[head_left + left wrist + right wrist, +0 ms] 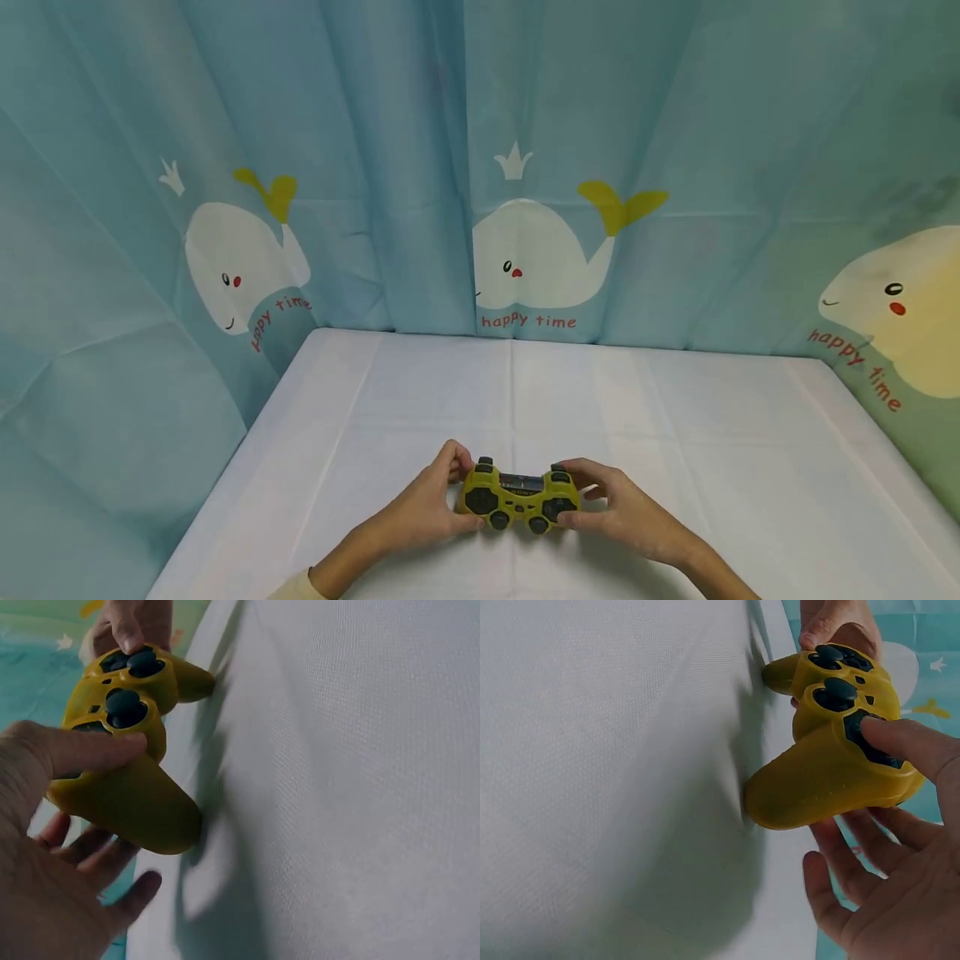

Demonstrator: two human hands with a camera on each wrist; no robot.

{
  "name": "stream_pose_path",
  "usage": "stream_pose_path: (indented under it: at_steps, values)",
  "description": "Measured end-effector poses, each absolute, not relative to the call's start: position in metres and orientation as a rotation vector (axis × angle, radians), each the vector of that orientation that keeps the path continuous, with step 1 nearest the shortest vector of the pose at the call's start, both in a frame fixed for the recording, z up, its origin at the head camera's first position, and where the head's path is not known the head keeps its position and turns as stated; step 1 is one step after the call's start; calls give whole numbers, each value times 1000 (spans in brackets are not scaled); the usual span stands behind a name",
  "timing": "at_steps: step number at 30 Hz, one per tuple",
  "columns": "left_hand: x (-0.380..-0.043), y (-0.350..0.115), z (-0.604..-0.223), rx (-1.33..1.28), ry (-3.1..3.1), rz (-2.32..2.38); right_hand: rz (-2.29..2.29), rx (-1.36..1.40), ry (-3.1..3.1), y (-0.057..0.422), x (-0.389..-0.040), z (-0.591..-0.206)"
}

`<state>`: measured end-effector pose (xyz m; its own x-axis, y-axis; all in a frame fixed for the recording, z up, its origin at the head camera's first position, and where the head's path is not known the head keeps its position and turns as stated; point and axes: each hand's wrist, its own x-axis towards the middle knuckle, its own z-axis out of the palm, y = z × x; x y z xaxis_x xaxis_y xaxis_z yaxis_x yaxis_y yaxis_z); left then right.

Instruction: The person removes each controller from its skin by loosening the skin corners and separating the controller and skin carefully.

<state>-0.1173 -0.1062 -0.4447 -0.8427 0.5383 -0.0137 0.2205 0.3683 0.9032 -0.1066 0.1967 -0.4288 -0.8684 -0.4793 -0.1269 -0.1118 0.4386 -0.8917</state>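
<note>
A yellow game controller (519,505) with black thumbsticks and buttons is held between both hands, low over the white table, its shoulder buttons pointing away from me. My left hand (433,504) pinches its left end, thumb on the top face and fingers beneath, as the left wrist view shows the controller (127,795) from the side. The right hand (626,512) grips the opposite end; in the right wrist view its thumb (907,742) presses on the black button area. Both controller handles (787,791) point down toward the tabletop, their tips right at its surface.
A white cloth with fold creases covers the table (420,400). Blue-green curtains (405,167) printed with white whales (540,250) and "happy time" lettering surround its back and sides.
</note>
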Motion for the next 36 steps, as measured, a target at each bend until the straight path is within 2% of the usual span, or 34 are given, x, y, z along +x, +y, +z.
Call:
stream_pose_path:
  at_steps: [10, 17, 27, 36]
  values:
    - [-121, -99, -435, 644, 2269, 1497, -1444, -554, 2418, 195, -107, -432]
    - [-124, -96, -443, 679, 2300, 1524, -1486, -626, 2397, 191, -112, -435]
    - [-134, -83, -450, 837, 2336, 1519, -1255, -882, 2165, 188, -138, -430]
    - [-143, -80, -452, 844, 2317, 1552, -1235, -921, 1996, 186, -163, -421]
